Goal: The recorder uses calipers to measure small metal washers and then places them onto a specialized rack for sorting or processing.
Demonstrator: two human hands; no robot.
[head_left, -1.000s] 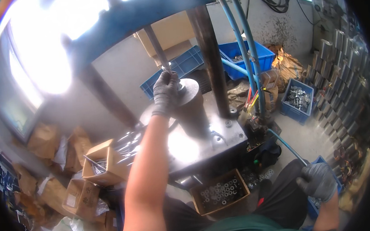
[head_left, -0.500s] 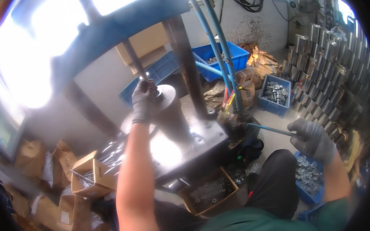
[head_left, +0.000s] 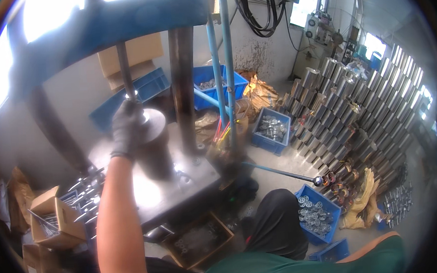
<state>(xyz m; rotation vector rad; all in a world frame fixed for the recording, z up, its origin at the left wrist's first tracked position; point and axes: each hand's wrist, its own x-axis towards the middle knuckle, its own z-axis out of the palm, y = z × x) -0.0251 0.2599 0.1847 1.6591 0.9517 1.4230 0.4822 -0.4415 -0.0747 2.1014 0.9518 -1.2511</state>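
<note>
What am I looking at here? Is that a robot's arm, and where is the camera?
It's not a robot but a person. The camera is worn on their head and looks down; its round lens bends straight edges. The gloved left hand is at the bottom of a metal rod on a big blue machine, perhaps a press. Its fingers hide whatever they may hold. By the hand, a thick round block stands on a metal table. The right hand is out of sight; only part of the right arm shows. A thin lever with a dark ball reaches out, and a blue bin holds small metal wheels.
</note>
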